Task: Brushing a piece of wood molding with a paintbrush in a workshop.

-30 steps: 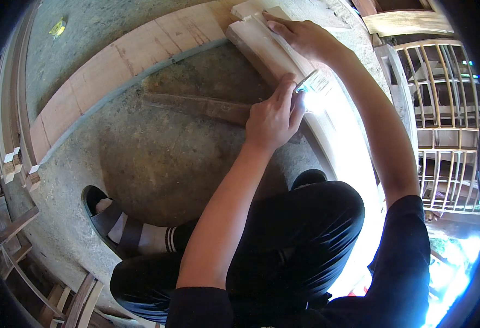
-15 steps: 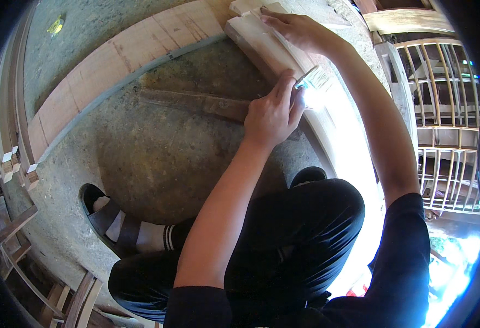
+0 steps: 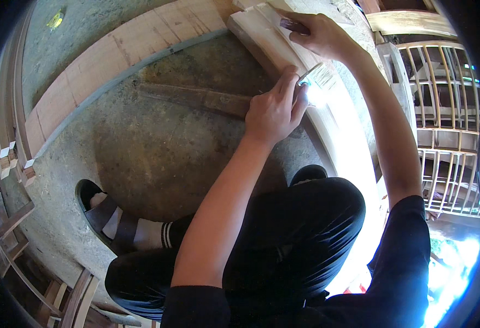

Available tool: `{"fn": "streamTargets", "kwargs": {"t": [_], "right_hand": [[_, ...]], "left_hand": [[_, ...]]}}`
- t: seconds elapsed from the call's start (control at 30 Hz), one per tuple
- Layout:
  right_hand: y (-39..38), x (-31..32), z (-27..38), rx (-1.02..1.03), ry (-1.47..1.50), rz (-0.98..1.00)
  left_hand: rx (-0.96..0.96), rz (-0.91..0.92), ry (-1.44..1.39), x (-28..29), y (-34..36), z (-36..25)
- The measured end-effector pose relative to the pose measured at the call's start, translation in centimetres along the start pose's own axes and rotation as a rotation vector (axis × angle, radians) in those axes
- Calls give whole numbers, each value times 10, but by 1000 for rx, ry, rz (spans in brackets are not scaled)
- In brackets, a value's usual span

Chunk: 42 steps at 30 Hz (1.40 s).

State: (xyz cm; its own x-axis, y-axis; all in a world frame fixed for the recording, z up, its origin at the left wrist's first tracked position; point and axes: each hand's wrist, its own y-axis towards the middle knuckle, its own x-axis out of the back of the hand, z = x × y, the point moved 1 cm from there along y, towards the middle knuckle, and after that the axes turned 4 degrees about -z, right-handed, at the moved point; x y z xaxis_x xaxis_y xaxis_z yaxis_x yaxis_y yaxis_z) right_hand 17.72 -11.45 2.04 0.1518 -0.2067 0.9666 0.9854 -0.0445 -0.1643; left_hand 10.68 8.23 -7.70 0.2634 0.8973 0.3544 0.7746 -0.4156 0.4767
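A long pale wooden beam (image 3: 267, 41) with a grooved top lies slanting before me, its nearer part washed out by glare. My left hand (image 3: 275, 109) rests at its left edge, fingers closed around what looks like a flat brush (image 3: 322, 79) with pale bristles; its handle is hidden in the grip. Farther along the beam, my right hand (image 3: 327, 35) pinches a small dark brown piece (image 3: 294, 25), like folded sandpaper, just above the wood. Under the beam, a dark wooden bar (image 3: 196, 101) lies across the concrete floor.
A broad curved plank (image 3: 114, 54) arcs across the far left. Wooden strips (image 3: 10, 109) stand at the left rim, with loose slatted pieces (image 3: 16, 229) below. On the right are slatted frames (image 3: 442, 93). My sandalled foot (image 3: 106, 216) is on the floor, and a small yellow object (image 3: 56, 19) lies far left.
My right hand has lifted from the beam and come slightly toward the right, so the dark piece in its fingers now shows. My left hand has stayed nearly still.
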Motion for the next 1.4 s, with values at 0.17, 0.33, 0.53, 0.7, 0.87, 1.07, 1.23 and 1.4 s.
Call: {"fn": "streamTargets", "kwargs": {"t": [0.17,0.33,0.53,0.7,0.87,1.07,1.23,1.4], "right_hand": [[15,0,15,54,-87,-26],[16,1,33,61,-208,-45],[11,-10,20,82,-79,-81],[14,-23,20,80,38,-53],[11,-16,3,41,-116,-6],[16,-10,-6,237,-65,-35],[6,6,5,139,-56,127],[8,9,21,-22,-245,139]], "left_hand": [[-20,-20,-18,-3,1,-1],[-44,-38,-27,-3,1,1],[-24,-26,-29,-4,1,1],[-8,-5,-19,-1,1,1],[14,-16,-53,-1,2,-4],[-17,-31,-51,-2,3,-4],[-23,-21,-14,-2,1,1],[-21,-4,-37,-1,1,0]]}}
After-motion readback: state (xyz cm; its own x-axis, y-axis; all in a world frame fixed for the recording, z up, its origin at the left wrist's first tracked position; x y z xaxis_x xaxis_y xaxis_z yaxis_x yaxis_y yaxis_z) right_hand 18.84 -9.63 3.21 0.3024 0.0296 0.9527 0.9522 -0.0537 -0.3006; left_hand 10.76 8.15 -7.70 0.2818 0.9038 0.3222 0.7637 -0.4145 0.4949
